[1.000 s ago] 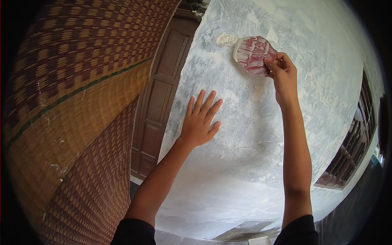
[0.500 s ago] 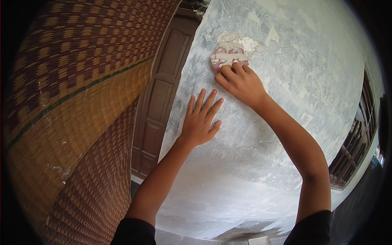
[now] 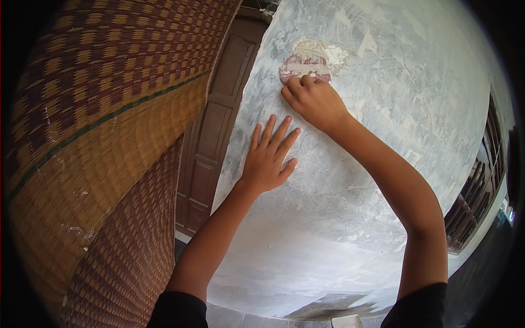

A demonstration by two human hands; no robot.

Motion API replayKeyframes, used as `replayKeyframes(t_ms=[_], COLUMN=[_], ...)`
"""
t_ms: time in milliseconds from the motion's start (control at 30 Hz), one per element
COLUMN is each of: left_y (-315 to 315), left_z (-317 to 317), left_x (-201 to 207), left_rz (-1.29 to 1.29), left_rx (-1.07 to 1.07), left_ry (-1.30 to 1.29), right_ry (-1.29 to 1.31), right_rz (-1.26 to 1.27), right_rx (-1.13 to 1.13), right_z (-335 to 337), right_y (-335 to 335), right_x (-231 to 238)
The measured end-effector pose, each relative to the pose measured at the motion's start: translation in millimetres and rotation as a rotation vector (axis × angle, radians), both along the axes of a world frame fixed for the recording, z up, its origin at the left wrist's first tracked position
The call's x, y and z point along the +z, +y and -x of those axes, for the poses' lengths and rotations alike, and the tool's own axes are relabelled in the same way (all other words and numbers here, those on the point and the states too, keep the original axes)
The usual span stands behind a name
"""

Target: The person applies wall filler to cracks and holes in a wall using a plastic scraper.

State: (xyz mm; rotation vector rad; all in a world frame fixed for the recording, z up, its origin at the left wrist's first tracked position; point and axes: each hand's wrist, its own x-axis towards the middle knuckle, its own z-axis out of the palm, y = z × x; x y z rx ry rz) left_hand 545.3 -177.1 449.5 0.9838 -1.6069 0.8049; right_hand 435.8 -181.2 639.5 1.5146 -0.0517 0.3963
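Observation:
In front of me stands a wall (image 3: pixel 350 180) coated in mottled grey-white plaster. Near its top is a bare patch (image 3: pixel 304 63), reddish with pale streaks and a ragged cream rim where the surface is broken away. My right hand (image 3: pixel 316 101) is closed at the lower edge of this patch, its fingers bent against the wall. Whatever it may grip is hidden by the fingers. Lower and to the left, my left hand (image 3: pixel 268 164) lies flat on the plaster with fingers spread, holding nothing.
A woven brown and tan mat (image 3: pixel 109 109) with a green stripe hangs along the left. Behind it is a brown panelled door (image 3: pixel 210 136). A dark barred window (image 3: pixel 473 191) is set at the far right. Below, a small whitish block (image 3: pixel 346 321) shows at the wall's foot.
My right hand has moved a little up and left along the lower edge of the bare patch, covering more of it. My left hand stays flat in almost the same place.

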Motion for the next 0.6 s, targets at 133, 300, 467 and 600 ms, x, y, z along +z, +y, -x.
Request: replayKeyframes(t_ms=[133, 300, 467, 600], left_y=[0, 0, -4, -6], left_z=[1, 3, 3, 4], left_x=[2, 1, -3, -3], left_rz=[0.003, 0.012, -0.004, 0.012], left_rx=[0.003, -0.002, 0.017, 0.022], left_ry=[-0.006, -0.002, -0.005, -0.007], right_ry=[0.015, -0.066, -0.369, -0.629], right_rz=[-0.003, -0.101, -0.362, -0.712], right_rx=[0.014, 0.135, 0.363, 0.536], right_z=[7, 21, 32, 36], right_y=[3, 32, 75, 74], right_x=[-7, -14, 26, 83])
